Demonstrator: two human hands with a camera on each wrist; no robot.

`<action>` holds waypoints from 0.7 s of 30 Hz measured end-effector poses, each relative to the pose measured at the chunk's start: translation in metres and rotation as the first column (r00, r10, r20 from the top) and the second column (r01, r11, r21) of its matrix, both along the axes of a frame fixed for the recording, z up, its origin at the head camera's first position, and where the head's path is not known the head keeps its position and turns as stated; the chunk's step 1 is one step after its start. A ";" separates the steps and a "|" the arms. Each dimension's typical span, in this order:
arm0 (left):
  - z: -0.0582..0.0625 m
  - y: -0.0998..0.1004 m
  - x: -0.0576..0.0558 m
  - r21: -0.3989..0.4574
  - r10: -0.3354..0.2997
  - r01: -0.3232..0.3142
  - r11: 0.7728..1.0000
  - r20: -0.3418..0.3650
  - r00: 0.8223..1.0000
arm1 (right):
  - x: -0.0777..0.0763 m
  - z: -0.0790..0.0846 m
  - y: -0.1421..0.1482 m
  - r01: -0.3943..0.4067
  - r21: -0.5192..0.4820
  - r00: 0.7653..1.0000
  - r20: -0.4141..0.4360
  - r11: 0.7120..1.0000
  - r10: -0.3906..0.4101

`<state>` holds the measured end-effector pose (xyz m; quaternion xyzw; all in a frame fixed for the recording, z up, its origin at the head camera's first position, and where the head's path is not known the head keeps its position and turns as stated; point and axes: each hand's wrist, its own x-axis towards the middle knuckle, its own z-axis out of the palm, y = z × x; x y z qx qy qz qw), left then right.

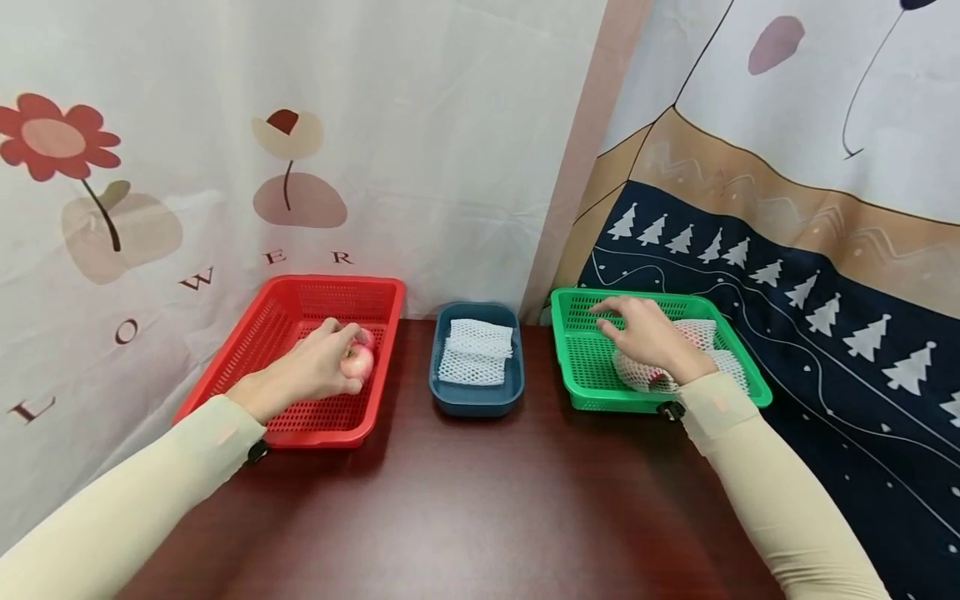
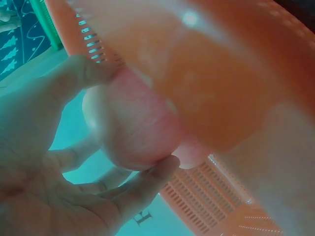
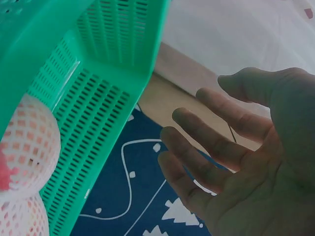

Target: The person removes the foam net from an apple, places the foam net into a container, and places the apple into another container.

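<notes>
My left hand (image 1: 324,364) reaches into the red basket (image 1: 365,427) and grips a pinkish-red apple (image 1: 357,364) between thumb and fingers. In the left wrist view, the apple (image 2: 135,123) fills the space between the thumb and the fingertips, and another apple (image 2: 192,152) shows just behind it. Over the green basket (image 1: 592,400) hovers my right hand (image 1: 648,333), its fingers loosely spread and nothing in them. Beneath and beside that hand lie several fruits in white foam nets (image 1: 637,372). The right wrist view shows two netted fruits (image 3: 34,142) at the basket's side.
Between the two baskets stands a dark blue tray (image 1: 476,408) holding folded white foam nets (image 1: 476,352). All three containers sit on a dark reddish-brown table (image 1: 480,500). Behind them hangs a printed curtain (image 1: 450,150), close to the baskets' far edges.
</notes>
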<state>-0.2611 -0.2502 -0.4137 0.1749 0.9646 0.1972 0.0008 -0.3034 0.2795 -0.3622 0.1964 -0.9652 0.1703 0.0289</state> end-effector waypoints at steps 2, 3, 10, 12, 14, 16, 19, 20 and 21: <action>-0.001 0.000 -0.001 -0.009 -0.006 0.007 1.000 0.023 1.000 | 0.000 0.001 0.002 0.003 0.003 1.000 0.010 1.000 -0.003; -0.002 0.000 -0.002 -0.017 -0.010 0.011 1.000 0.030 0.999 | -0.001 0.001 0.003 0.005 0.006 1.000 0.016 1.000 -0.005; -0.002 0.001 -0.007 -0.082 -0.036 0.044 0.996 0.098 0.995 | -0.004 0.002 0.012 0.014 0.032 1.000 0.021 0.999 -0.014; 0.000 0.001 -0.007 -0.088 -0.049 0.060 0.994 0.121 0.991 | -0.005 0.004 0.015 0.012 0.036 1.000 0.023 0.999 -0.013; 0.001 0.001 -0.008 -0.082 -0.061 0.073 0.994 0.141 0.988 | -0.006 0.005 0.017 0.013 0.038 0.999 0.031 0.999 -0.014; 0.001 0.002 -0.008 -0.082 -0.075 0.088 0.993 0.153 0.985 | -0.006 0.007 0.020 0.013 0.041 0.999 0.039 0.999 -0.015; 0.001 0.003 -0.007 -0.075 -0.084 0.098 0.992 0.175 0.981 | -0.007 0.009 0.024 0.015 0.052 0.999 0.048 0.999 -0.017; 0.001 0.004 -0.007 -0.065 -0.078 0.092 0.994 0.196 0.978 | -0.007 0.009 0.025 0.015 0.054 0.998 0.052 0.998 -0.018; 0.001 0.006 -0.006 -0.015 -0.056 0.062 0.998 0.251 0.966 | -0.008 0.010 0.026 0.015 0.057 0.998 0.056 0.998 -0.018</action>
